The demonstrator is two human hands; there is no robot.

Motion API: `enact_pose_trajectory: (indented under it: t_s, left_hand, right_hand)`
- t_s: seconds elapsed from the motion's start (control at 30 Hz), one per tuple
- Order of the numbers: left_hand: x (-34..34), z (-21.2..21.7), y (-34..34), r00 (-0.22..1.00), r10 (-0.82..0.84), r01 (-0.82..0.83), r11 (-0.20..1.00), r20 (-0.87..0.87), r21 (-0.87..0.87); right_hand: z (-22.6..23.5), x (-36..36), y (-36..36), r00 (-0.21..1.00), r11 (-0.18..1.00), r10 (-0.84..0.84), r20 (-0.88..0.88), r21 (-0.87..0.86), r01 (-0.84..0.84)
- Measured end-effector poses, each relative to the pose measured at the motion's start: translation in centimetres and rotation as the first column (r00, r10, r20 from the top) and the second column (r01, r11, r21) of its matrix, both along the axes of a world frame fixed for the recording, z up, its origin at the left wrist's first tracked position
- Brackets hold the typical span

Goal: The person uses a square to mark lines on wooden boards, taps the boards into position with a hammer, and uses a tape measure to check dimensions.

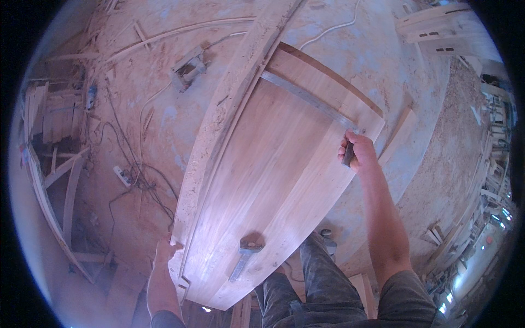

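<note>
A wide panel of joined wooden boards [262,164] lies before me, its far end curved. Along its left side runs a long, rough wooden beam [199,175]. My left hand [165,250] grips the beam's outer edge near its close end, thumb on top and the other fingers mostly hidden. Across the far part of the panel lies a long flat metal bar [309,98]. My right hand [358,147] is closed round a dark handle [348,155] at the bar's right end. Nearer to me, a metal-headed tool [249,252] rests on the panel; its kind is unclear.
Wood dust covers the floor [158,126]. Cables [145,175] and a white power strip [121,176] lie at left, with a dusty box-shaped device [188,71] farther off. Timber pieces [71,180] stand at the left; a plank [398,128] lies beyond the panel's right edge.
</note>
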State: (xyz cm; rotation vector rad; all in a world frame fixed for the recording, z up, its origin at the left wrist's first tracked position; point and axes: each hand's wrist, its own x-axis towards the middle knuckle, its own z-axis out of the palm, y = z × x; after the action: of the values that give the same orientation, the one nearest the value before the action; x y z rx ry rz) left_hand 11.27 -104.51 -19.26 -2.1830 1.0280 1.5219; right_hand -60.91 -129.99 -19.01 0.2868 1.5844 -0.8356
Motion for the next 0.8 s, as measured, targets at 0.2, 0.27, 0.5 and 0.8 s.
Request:
enact_pose_trajectory:
  t_s: [0.2,0.27,0.5,0.8]
  left_hand:
    - [-2.2,1.4,-2.0,1.000,-0.005,0.005,0.999,0.010,0.051]
    - [-2.1,1.8,-2.2,1.000,-0.002,0.001,0.998,0.026,0.066]
    - [-0.6,1.0,-0.6,0.998,0.055,-0.056,0.998,0.017,0.034]
    - [-2.0,0.9,-1.3,0.996,-0.010,0.006,0.999,0.088,0.046]
  right_hand:
    - [0.0,-0.1,-0.1,1.000,0.999,-0.010,-0.001,0.036,0.010]
    - [0.0,0.1,-0.2,1.000,1.000,0.006,-0.007,0.029,-0.006]
    - [0.2,0.4,-0.5,0.999,0.998,0.034,0.006,0.051,-0.035]
    - [0.7,0.1,-0.6,0.999,0.997,0.046,-0.018,0.067,-0.045]
